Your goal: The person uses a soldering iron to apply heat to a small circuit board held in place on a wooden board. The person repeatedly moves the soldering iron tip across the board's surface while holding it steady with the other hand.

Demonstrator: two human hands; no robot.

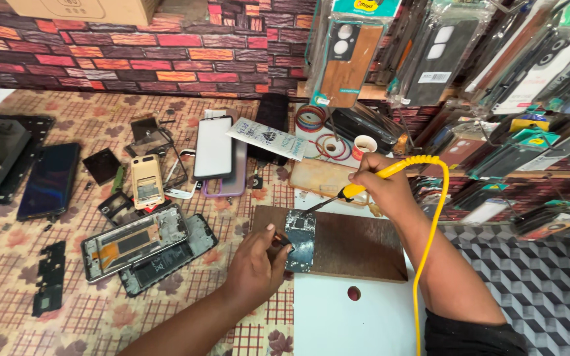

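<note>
A dark phone circuit board [300, 240] lies on a brown wooden board [357, 247]. My left hand [255, 267] pinches the circuit board's left edge and steadies it. My right hand [380, 188] grips a yellow soldering iron [364, 183] like a pen, its metal tip [313, 207] touching the top of the circuit board. The iron's yellow cord [430, 244] loops over my right forearm and hangs down.
Opened phone frames [143, 247], a gold phone [147, 181], dark phones [50, 179], a white screen panel [214, 147] and loose parts cover the patterned tablecloth on the left. Solder coils [321, 135] sit behind. Packaged phone cases [348, 53] hang at the right.
</note>
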